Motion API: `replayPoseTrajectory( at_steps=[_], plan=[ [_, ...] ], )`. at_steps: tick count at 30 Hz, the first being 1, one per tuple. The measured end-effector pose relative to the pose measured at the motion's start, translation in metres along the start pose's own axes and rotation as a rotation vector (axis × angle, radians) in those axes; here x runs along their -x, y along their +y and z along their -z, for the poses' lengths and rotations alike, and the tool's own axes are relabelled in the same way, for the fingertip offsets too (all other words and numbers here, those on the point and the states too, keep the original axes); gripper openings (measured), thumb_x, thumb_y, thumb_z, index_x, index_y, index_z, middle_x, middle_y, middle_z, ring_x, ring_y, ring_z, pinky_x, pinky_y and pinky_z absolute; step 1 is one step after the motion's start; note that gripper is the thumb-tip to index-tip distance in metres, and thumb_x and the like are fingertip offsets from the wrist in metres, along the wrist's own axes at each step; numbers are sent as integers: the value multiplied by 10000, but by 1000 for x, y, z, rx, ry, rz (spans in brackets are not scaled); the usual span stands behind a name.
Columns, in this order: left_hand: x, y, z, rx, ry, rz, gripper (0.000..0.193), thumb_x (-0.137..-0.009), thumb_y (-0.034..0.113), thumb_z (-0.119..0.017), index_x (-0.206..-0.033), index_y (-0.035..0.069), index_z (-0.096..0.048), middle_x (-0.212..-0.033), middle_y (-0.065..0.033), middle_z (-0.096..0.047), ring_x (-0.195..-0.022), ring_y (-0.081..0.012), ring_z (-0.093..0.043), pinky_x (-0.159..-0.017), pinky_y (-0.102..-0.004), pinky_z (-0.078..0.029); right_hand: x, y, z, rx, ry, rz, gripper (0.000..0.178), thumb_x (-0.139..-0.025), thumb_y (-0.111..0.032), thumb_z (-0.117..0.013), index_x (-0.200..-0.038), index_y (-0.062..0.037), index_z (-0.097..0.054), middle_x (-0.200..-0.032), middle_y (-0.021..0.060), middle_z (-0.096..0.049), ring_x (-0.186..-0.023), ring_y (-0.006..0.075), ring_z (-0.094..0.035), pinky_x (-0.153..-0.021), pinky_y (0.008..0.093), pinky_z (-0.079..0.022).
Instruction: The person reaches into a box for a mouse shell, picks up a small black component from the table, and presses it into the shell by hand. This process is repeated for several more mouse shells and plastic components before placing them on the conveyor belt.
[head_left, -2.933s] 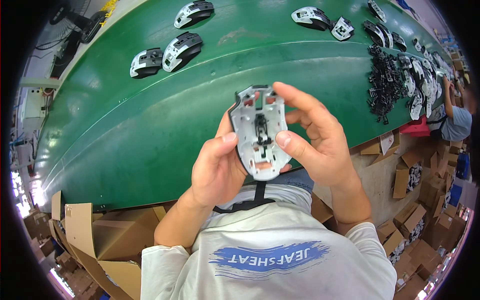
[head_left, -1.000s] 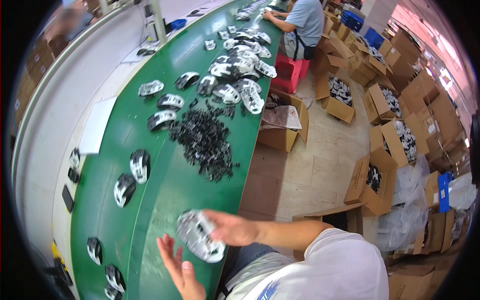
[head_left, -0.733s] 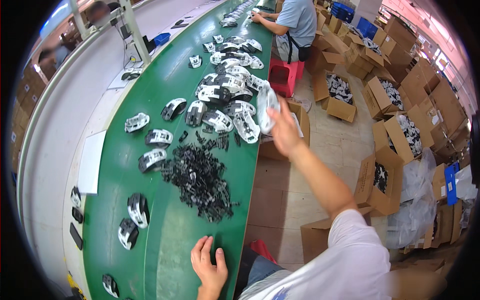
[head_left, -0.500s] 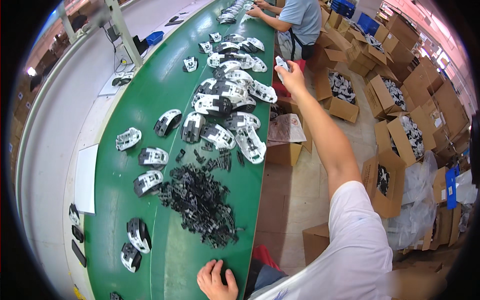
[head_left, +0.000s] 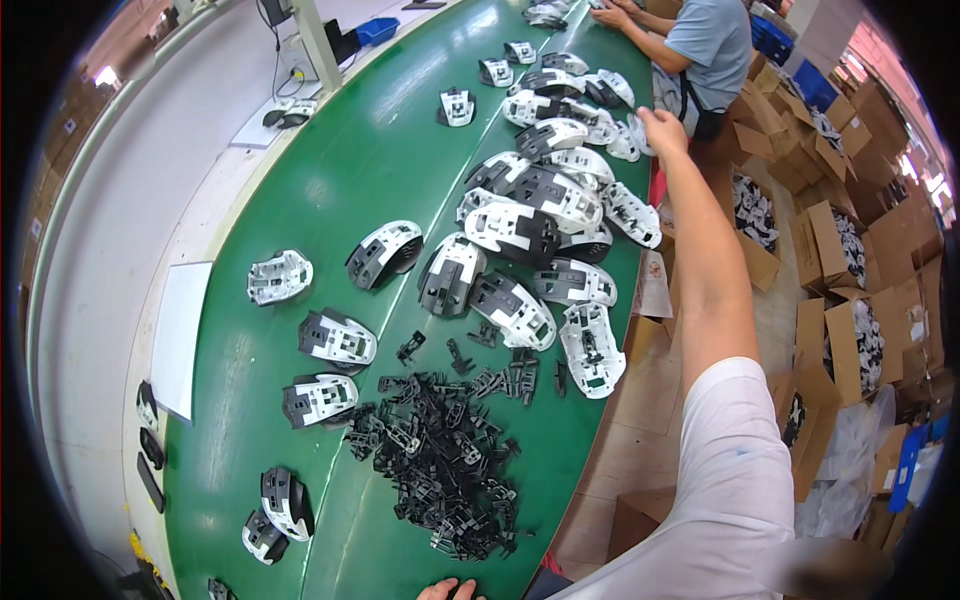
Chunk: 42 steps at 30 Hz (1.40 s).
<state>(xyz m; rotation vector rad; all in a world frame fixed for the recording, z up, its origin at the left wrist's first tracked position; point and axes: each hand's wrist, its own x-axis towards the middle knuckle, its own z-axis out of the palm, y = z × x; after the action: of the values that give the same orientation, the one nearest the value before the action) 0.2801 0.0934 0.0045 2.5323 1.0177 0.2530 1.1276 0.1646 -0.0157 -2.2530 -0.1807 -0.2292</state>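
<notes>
My right arm reaches out to the far right edge of the green table. My right hand [head_left: 664, 133] is closed on a white mouse shell [head_left: 639, 133], partly hidden by the fingers, beside the far end of a heap of mouse shells [head_left: 560, 195]. Only the fingertips of my left hand [head_left: 452, 590] show at the lower edge, resting apart on the tabletop with nothing in them. Just beyond them spreads a pile of small black plastic parts [head_left: 440, 465]. An upturned white shell [head_left: 592, 350] lies between this pile and the table's right edge.
Several white-and-black mouse shells [head_left: 338, 338] lie separately on the left half of the green table [head_left: 250, 370]. At the far end, a person in a blue shirt [head_left: 712, 45] handles parts. Open cardboard boxes [head_left: 757, 262] of shells crowd the floor at right.
The view has shifted, so the table parts sit lower and further right. My right hand has brought the white shell from beyond the table's edge to beside the heap. Less of my left hand shows.
</notes>
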Motion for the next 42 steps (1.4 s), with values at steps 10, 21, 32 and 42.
replayPoseTrajectory(
  at_steps=[10,21,32,42],
  plan=[
    [-1,-5,0,-14,-76,-14,367,-963,196,-715,-1298,47,-691,-1393,-193,-603,-1272,-424,-545,-1111,-555,-421,9,20,-18,-506,25,-4,506,-973,-131,-715,-1459,-12,-641,-1488,181,-655,-1354,278,-636,-1128,362,-487],
    [3,-15,-5,-95,-51,-110,416,-933,196,-702,-1332,84,-667,-1383,-168,-584,-1267,-413,-543,-1043,-537,-436,159,71,32,-916,23,47,404,-1045,-115,-667,-1440,-39,-632,-1396,97,-684,-1224,189,-652,-992,314,-525],
    [15,-36,3,281,179,-230,301,-904,106,-731,-1203,69,-713,-1266,-144,-679,-1204,-373,-632,-1049,-495,-491,542,69,159,-880,-73,80,214,-1059,-28,-610,-1271,-43,-642,-1120,33,-660,-898,93,-604,-756,237,-508],
    [167,-218,116,419,818,197,144,-1004,32,-658,-1133,12,-718,-1084,-141,-750,-1006,-274,-717,-913,-376,-566,737,-93,205,-528,-892,1120,235,-913,61,-697,-1114,-43,-758,-1057,154,-744,-950,337,-719,-836,394,-574]
  ],
)
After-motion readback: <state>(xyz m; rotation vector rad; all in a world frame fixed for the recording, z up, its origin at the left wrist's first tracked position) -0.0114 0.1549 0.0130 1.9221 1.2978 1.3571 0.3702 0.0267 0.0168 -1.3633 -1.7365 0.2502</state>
